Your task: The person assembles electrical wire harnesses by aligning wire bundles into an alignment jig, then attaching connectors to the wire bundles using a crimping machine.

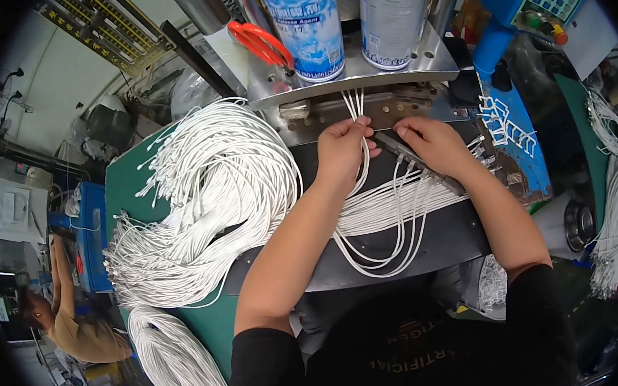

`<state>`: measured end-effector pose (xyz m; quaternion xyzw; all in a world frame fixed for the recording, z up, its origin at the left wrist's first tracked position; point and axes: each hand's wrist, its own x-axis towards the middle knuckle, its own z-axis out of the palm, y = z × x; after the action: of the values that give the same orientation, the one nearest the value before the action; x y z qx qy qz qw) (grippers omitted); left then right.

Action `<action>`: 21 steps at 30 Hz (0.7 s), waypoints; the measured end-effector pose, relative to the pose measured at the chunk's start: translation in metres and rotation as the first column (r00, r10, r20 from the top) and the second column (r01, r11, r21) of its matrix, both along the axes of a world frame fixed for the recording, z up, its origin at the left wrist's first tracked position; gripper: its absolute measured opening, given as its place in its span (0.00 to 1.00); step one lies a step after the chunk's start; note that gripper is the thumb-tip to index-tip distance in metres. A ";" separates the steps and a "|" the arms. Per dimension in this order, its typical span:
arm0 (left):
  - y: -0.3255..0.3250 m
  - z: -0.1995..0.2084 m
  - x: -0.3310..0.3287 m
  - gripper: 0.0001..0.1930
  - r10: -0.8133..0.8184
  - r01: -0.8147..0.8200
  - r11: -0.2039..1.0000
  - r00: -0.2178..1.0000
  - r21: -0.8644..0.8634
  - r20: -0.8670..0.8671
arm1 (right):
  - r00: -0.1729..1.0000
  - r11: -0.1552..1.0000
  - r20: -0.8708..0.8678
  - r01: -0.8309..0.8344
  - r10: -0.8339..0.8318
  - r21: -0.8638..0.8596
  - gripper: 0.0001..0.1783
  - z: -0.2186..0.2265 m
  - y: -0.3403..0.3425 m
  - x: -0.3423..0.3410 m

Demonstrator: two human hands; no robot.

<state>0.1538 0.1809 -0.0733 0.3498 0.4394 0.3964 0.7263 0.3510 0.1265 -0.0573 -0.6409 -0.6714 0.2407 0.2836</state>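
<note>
My left hand (338, 154) pinches several thin white cables (356, 104), which run up under the metal edge of the machine (294, 90). Their lower lengths curve down past my fingers. Close by on the right, my right hand (437, 146) is closed on a long grey metal bar (391, 143) that lies slanted beneath it. White cables with small ends come out of the bar and hang in loops (380, 266) over the black work surface (444, 244). Behind them a flat row of white cables (376, 209) stretches across that surface.
A big heap of white cables (248, 161) covers the left of the green table, with another bundle (172, 349) below. Two spray cans (305, 30) and red-handled pliers (259, 43) sit on the machine. White plastic pieces (507, 126) lie right. Another person (80, 327) is far left.
</note>
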 end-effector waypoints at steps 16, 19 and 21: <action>0.015 0.037 -0.011 0.11 -0.029 0.028 1.000 0.993 0.008 0.113 | 0.997 0.779 0.060 0.007 -0.058 0.627 0.26 -0.025 0.216 0.049; 0.009 0.043 -0.014 0.11 -0.040 0.034 0.998 0.992 0.052 0.118 | 0.954 0.837 -0.291 0.100 0.073 0.539 0.27 -0.026 0.205 0.043; 0.002 0.052 -0.020 0.11 -0.041 0.033 0.997 0.992 0.069 0.120 | 0.656 0.956 -0.750 0.156 0.089 0.250 0.26 -0.017 0.178 0.024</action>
<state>0.1338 0.1825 -0.0218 0.3572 0.3745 0.4178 0.7467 0.3746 0.3049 -0.0742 -0.4465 -0.5088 0.3771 0.6322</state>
